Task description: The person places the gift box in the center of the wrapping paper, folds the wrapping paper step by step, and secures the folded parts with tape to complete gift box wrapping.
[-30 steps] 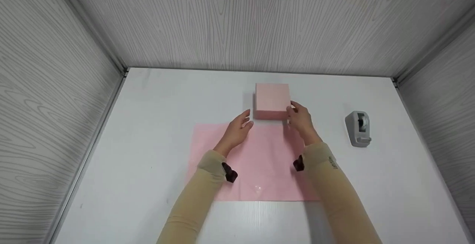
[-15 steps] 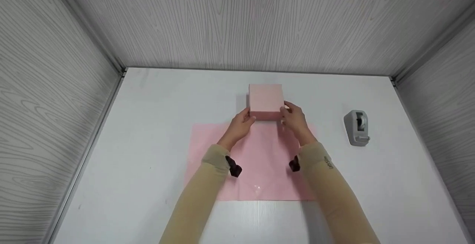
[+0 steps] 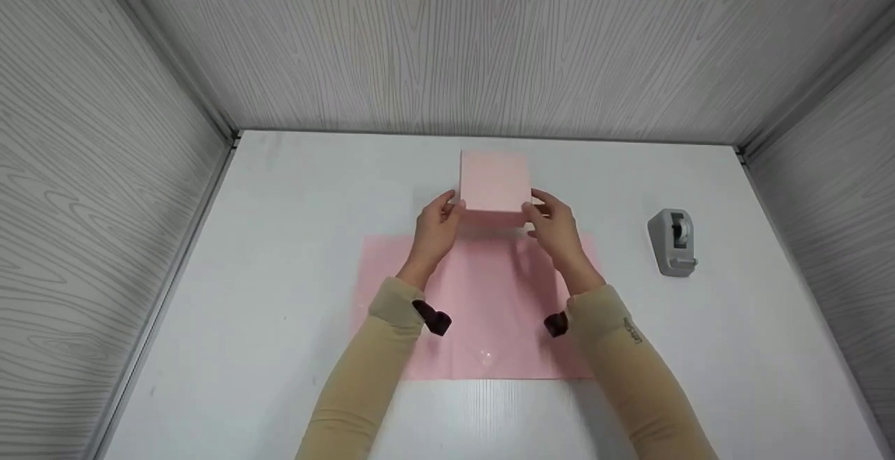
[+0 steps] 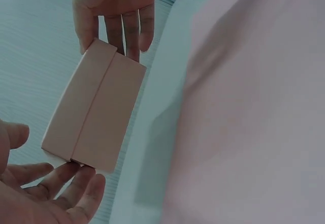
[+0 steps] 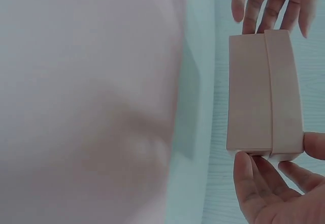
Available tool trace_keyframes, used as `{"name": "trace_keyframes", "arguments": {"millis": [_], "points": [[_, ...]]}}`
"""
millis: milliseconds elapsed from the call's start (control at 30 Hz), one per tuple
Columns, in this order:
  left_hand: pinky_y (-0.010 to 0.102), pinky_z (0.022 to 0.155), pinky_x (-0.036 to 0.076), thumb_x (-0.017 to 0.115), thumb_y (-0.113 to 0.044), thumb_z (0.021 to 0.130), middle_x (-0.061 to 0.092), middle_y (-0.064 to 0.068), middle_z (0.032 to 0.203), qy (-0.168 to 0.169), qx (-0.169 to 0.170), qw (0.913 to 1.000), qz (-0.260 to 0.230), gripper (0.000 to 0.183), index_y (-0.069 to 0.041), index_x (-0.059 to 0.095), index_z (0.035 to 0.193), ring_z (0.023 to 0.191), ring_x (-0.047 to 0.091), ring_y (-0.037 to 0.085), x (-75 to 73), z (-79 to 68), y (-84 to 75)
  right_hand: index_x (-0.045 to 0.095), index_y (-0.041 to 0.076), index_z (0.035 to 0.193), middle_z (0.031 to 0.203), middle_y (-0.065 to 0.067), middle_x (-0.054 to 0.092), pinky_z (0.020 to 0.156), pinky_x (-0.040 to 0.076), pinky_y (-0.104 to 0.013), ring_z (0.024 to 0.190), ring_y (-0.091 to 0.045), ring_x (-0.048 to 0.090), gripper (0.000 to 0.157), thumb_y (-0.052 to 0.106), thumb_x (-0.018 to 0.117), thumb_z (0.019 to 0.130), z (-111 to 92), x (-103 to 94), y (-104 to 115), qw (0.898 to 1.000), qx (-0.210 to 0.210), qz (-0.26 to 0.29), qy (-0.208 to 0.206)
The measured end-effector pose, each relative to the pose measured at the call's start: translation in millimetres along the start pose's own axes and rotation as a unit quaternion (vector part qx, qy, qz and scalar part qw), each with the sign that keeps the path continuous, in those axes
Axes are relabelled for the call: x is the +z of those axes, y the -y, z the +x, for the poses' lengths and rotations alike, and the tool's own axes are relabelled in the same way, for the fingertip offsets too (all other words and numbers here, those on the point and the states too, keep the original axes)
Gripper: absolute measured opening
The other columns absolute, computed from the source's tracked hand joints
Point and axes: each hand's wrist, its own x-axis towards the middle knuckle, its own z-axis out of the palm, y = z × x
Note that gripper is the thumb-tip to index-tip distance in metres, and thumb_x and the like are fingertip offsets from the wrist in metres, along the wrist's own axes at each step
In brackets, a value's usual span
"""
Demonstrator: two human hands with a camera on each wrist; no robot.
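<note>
A pale pink lidded box [image 3: 495,182] is held up just above the white table, past the far edge of a flat pink sheet [image 3: 489,306]. My right hand [image 3: 556,228] pinches its right end, thumb on the lid's near corner and fingers lower down. On the other end, my left hand [image 3: 435,233] touches the box with its fingertips. In the left wrist view, the left thumb [image 4: 18,135] stands apart from the box [image 4: 96,107], and the fingers reach under its end. The right wrist view shows the box side [image 5: 249,92] with the lid seam running along it.
A grey tape dispenser [image 3: 672,243] stands on the table to the right. Small, shiny, transparent marks [image 3: 486,357] show near the sheet's front edge. Grey wood-grain panels [image 3: 447,47] enclose the table at the back and both sides.
The box has shifted left and risen off the table. My left hand has come to its left end, then moved a little up and left with it, the thumb loosening.
</note>
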Motion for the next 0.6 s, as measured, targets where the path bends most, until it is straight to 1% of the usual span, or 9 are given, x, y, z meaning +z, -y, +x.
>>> {"name": "trace_keyframes", "arguments": {"millis": [100, 167, 333, 433, 533, 600], "points": [[0.034, 0.08, 0.051, 0.053, -0.022, 0.103, 0.063, 0.014, 0.103, -0.008, 0.001, 0.9997, 0.023, 0.049, 0.007, 0.046, 0.141, 0.098, 0.062, 0.026, -3.0, -6.1, -3.9, 0.042, 0.008, 0.148, 0.123, -0.017, 0.057, 0.093, 0.048, -0.05, 0.112, -0.031, 0.058, 0.049, 0.023, 0.054, 0.103, -11, 0.1, 4, 1.0, -0.007, -0.001, 0.002], [0.032, 0.074, 0.051, 0.053, -0.02, 0.103, 0.062, 0.014, 0.098, -0.004, -0.002, 0.9994, 0.035, 0.046, 0.006, 0.047, 0.14, 0.092, 0.062, 0.026, -4.9, -12.1, -5.7, 0.043, 0.008, 0.147, 0.124, -0.017, 0.057, 0.094, 0.048, -0.051, 0.114, -0.033, 0.057, 0.048, 0.022, 0.055, 0.102, -18, 0.3, 4, 1.0, -0.009, -0.002, 0.006], [0.029, 0.066, 0.047, 0.052, -0.017, 0.102, 0.059, 0.012, 0.096, 0.013, -0.006, 0.9974, 0.071, 0.042, 0.004, 0.051, 0.139, 0.082, 0.057, 0.02, -8.3, -28.1, -9.3, 0.044, 0.007, 0.146, 0.125, -0.021, 0.055, 0.093, 0.048, -0.052, 0.116, -0.038, 0.055, 0.048, 0.021, 0.057, 0.101, -37, 2.7, 0, 1.0, -0.012, -0.016, 0.014], [0.028, 0.063, 0.047, 0.052, -0.016, 0.102, 0.059, 0.01, 0.096, 0.024, -0.011, 0.9956, 0.09, 0.041, 0.003, 0.05, 0.139, 0.077, 0.057, 0.019, -10.3, -38.0, -10.0, 0.042, 0.004, 0.146, 0.125, -0.023, 0.054, 0.091, 0.05, -0.049, 0.115, -0.039, 0.055, 0.049, 0.02, 0.056, 0.101, -49, 4.6, 0, 0.999, -0.011, -0.029, 0.02], [0.029, 0.06, 0.048, 0.052, -0.016, 0.102, 0.059, 0.009, 0.094, 0.04, -0.014, 0.9937, 0.104, 0.041, 0.003, 0.05, 0.139, 0.071, 0.058, 0.018, -12.8, -48.0, -8.0, 0.044, 0.004, 0.144, 0.125, -0.023, 0.054, 0.089, 0.051, -0.047, 0.113, -0.037, 0.057, 0.049, 0.019, 0.058, 0.1, -58, 5.1, -4, 0.999, -0.01, -0.039, 0.025], [0.029, 0.059, 0.048, 0.053, -0.015, 0.102, 0.06, 0.008, 0.092, 0.052, -0.01, 0.9921, 0.114, 0.041, 0.004, 0.05, 0.138, 0.067, 0.057, 0.015, -14.9, -55.0, -6.6, 0.044, 0.004, 0.143, 0.124, -0.023, 0.054, 0.087, 0.053, -0.046, 0.111, -0.035, 0.058, 0.049, 0.019, 0.059, 0.1, -64, 5.3, -6, 0.998, -0.008, -0.048, 0.03]]}}
